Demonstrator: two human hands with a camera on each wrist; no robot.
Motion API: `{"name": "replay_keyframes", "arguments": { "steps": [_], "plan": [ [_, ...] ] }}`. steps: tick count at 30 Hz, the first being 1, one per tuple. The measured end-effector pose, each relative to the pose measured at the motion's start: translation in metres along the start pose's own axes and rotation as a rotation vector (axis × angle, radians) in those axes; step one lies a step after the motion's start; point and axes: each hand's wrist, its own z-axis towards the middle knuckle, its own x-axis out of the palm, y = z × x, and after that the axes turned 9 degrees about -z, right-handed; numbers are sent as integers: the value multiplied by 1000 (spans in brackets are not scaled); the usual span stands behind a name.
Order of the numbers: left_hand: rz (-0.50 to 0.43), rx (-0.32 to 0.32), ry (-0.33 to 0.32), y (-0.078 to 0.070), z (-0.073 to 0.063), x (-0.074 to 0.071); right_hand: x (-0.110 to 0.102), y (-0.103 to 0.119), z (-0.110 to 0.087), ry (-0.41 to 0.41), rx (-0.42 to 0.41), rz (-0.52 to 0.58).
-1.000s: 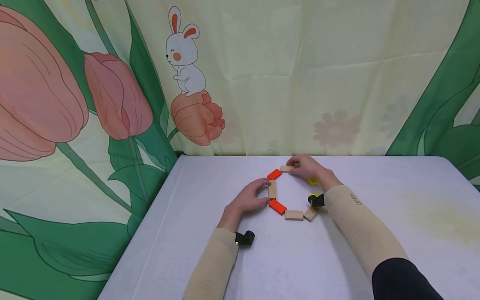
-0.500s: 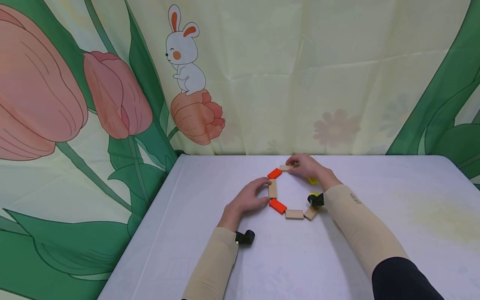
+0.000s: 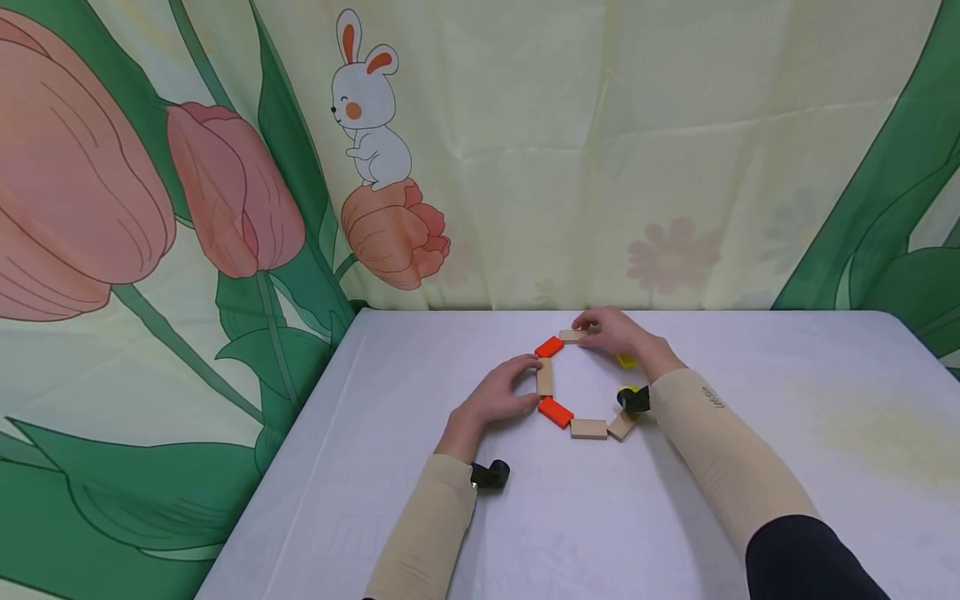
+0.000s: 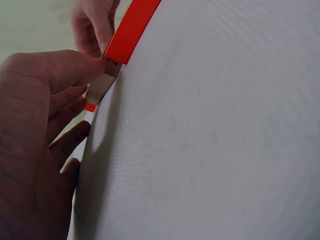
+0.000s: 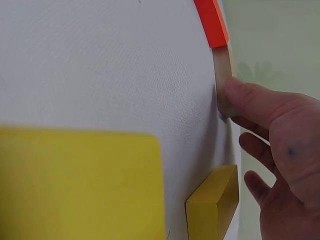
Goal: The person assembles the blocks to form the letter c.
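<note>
My left hand point(image 3: 501, 393) grips the upright-lying plain wooden block point(image 3: 544, 379) at the left of a ring, thumb at its near end and index finger at its far end. In the left wrist view the thumb presses the end of this wooden block point(image 4: 100, 89). At the far side, my right hand point(image 3: 611, 332) pinches another wooden block point(image 3: 570, 337) between thumb and fingers. A red-orange block point(image 3: 550, 347) lies between those two, cornering both. A second red-orange block point(image 3: 556, 412) sits by the left thumb.
Along the ring's near side lie a wooden block point(image 3: 588, 429) and a slanted wooden block point(image 3: 622, 426). On the right are two yellow blocks, one farther point(image 5: 215, 205), one nearer point(image 5: 75, 185), partly hidden by the right arm. A printed curtain point(image 3: 525, 167) hangs behind the white table point(image 3: 375, 375).
</note>
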Motion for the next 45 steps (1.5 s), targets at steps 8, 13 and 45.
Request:
{"name": "replay_keyframes", "arguments": {
  "steps": [8,13,45],
  "plan": [
    [8,-2,-2,0,0,1,-7,-4,-5,-13,2,-18],
    [-5,-21,0,-1,-1,1,-14,-6,-9,-19,1,-15],
    [-21,-2,-9,-1,-1,1,-35,-24,-47,-86,-7,-41]
  ]
}}
